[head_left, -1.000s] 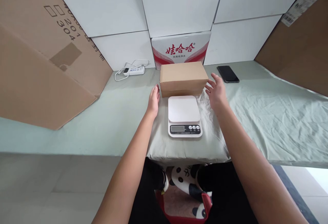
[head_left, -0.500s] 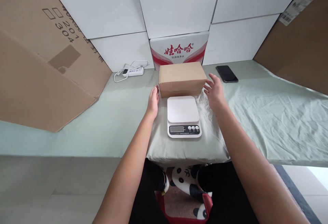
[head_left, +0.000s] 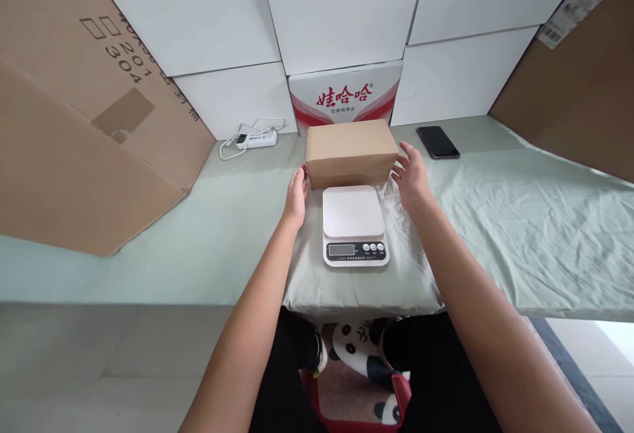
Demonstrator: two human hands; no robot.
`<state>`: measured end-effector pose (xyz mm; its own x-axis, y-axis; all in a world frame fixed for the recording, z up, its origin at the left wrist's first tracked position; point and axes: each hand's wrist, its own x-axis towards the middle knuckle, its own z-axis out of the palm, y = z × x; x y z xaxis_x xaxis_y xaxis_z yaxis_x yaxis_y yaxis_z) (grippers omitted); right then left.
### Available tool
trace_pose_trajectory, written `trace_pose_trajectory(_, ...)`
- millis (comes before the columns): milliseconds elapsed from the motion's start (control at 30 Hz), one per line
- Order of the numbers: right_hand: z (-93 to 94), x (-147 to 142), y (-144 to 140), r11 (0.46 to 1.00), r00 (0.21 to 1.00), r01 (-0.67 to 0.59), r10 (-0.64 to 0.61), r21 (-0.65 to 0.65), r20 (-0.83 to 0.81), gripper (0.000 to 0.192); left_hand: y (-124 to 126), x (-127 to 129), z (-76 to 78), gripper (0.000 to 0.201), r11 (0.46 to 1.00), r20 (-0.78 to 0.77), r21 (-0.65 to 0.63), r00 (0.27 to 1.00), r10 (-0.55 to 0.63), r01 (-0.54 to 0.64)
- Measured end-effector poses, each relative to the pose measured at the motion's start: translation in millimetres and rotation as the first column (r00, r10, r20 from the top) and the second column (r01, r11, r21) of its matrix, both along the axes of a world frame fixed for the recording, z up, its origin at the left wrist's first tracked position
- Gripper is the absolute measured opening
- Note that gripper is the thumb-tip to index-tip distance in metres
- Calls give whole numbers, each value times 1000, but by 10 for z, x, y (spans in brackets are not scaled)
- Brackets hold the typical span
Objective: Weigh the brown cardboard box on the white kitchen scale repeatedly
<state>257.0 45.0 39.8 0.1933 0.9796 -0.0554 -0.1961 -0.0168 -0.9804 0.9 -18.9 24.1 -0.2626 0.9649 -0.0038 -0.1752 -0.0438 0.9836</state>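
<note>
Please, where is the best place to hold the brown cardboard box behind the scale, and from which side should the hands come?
Probably by its two short ends, one hand from each side. The brown box lies flat and wide, closed, without handles. The left hand and right hand are open beside those ends. The scale blocks the front.

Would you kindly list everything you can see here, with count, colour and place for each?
Cardboard box: one, brown, behind the scale, between both hands.
Kitchen scale: one, white, centre of table, nothing on it.
Phone: one, black, right rear.
Power strip: one, white, left rear by the wall.
Printed carton: one, white and red, against the wall.
Cardboard sheets: two, brown, leaning at the left and right.
Table cloth: one, pale green, wrinkled.
Left hand: open, at the box's left end.
Right hand: open, at its right end.
</note>
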Motion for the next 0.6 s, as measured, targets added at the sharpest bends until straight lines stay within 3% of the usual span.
trace_pose_trajectory(200,-43,3,16,999,998,-19,17,35,55,70,24,-13,-6,58,1000,-7,16,1000,0,0)
trace_pose_trajectory(600,-17,-65,-24,998,999,-44,44,37,2,62,39,-7,16,60,1000,-6,10,1000,-9,9)
